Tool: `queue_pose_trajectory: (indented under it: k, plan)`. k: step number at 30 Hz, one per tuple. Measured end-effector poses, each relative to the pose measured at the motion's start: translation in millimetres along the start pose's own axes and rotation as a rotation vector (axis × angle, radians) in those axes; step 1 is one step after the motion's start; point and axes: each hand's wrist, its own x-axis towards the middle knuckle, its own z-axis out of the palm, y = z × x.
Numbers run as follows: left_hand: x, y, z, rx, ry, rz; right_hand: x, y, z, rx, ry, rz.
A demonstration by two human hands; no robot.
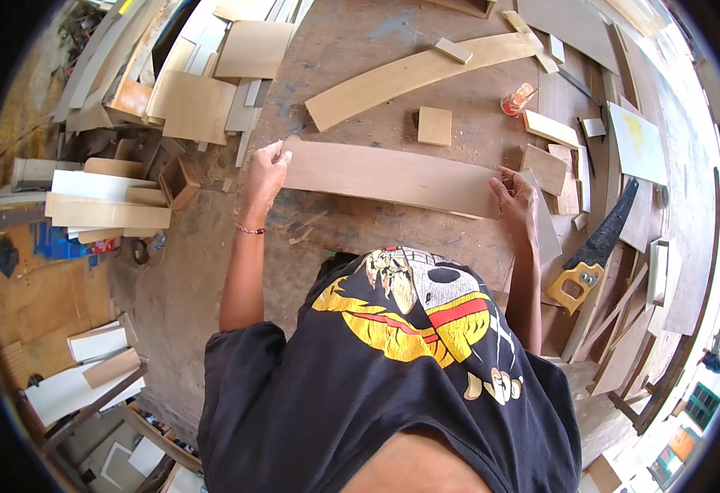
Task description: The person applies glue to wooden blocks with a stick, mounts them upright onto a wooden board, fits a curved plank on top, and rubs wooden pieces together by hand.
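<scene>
Board of thin, light-brown wood is held in the head view just above centre, at twelve o'clock, over the worktable. Its left end is grasped by the left hand, at half past ten, with the fingers closed on the corner; a beaded bracelet is worn on that wrist. The right end is met by the right hand, at two o'clock, with the fingers bent; whether it is gripped firmly cannot be told. Beyond the board, towards twelve, a square block and a curved plank are seen, with a small block resting on the plank. A red-labelled container is placed near half past one, and a yellow-handled handsaw at three o'clock.
</scene>
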Motion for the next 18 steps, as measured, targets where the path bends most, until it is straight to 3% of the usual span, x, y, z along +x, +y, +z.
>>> queue_pose_trajectory:
  k: [8,12,16,18]
  plan:
    - [-6,9,1,0.068,-0.018,-0.011,-5,-8,0,-0.054,-0.002,0.05]
    - [-4,-2,-1,0.032,0.052,0.016,-6,-2,1,-0.021,0.117,-0.005]
    - [-4,-13,-6,-0.273,-0.066,-0.121,-7,1,-11,-0.055,-0.074,0.24]
    - [-5,-11,-12,-0.339,-0.198,-0.358,-15,-4,-9,0.108,-0.105,0.254]
